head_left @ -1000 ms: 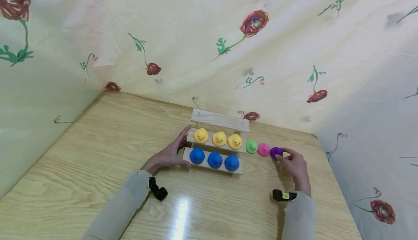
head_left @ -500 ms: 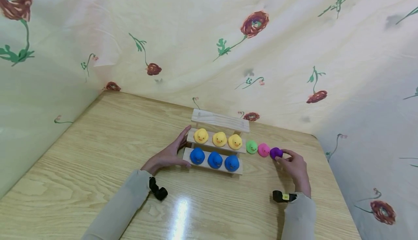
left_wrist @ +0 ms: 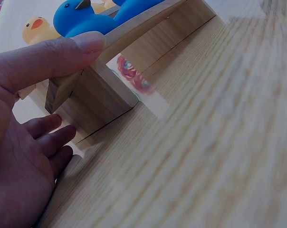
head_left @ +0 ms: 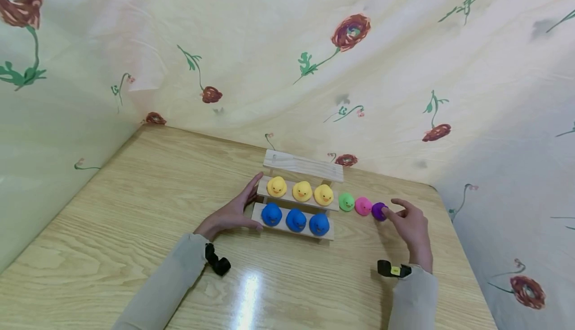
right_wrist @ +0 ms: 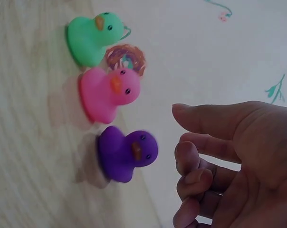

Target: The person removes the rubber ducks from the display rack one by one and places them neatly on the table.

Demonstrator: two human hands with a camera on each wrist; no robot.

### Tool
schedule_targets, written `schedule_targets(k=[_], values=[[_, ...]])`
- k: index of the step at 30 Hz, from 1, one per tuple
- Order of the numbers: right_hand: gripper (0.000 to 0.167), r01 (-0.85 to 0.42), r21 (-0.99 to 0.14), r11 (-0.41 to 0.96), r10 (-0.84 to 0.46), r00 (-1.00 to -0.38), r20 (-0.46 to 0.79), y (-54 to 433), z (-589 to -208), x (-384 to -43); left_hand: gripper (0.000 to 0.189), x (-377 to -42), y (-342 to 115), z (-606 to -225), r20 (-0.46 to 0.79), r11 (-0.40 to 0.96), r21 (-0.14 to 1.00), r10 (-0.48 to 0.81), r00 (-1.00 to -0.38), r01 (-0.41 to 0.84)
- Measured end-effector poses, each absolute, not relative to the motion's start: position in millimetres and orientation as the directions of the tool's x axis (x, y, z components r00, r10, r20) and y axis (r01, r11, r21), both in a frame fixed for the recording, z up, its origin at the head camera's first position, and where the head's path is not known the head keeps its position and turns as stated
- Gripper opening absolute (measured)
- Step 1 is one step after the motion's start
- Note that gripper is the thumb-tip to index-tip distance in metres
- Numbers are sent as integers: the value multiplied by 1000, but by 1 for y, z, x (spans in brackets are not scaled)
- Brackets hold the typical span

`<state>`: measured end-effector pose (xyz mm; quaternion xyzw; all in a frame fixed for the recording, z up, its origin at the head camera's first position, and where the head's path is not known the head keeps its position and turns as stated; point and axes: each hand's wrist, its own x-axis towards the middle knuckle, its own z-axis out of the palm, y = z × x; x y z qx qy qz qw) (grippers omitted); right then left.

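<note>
A tiered wooden rack [head_left: 303, 164] bears a row of three yellow rubber ducks [head_left: 302, 190] on its middle shelf and three blue rubber ducks [head_left: 296, 219] on its lowest one. My left hand [head_left: 232, 213] holds the rack's left end; in the left wrist view the thumb lies over the shelf edge and the fingers bend by the side support. To the right, a green duck [right_wrist: 92, 39], a pink duck [right_wrist: 108, 94] and a purple duck [right_wrist: 127, 154] stand in a line on the table. My right hand [head_left: 411, 226] is just right of the purple duck, apart from it, holding nothing.
The wood-grain table [head_left: 314, 290] meets flowered cloth walls [head_left: 269, 60] at the back and both sides. The rack's top shelf stands close to the back cloth. A black wrist camera [head_left: 217, 260] is strapped to the left wrist, another [head_left: 392, 269] to the right.
My right hand has let go of the purple duck and drawn slightly to the right, its thumb and forefinger parted. The left hand, rack and ducks look unmoved.
</note>
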<state>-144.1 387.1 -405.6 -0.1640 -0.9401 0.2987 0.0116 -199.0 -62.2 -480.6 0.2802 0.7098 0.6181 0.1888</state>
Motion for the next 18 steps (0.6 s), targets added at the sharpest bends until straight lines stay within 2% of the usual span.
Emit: schedule_targets(k=[18], values=[[50,117,-602,790,219,-971,98,335,-360,-137,131,-199,-62,-480,87,63,985,632,-770,164]])
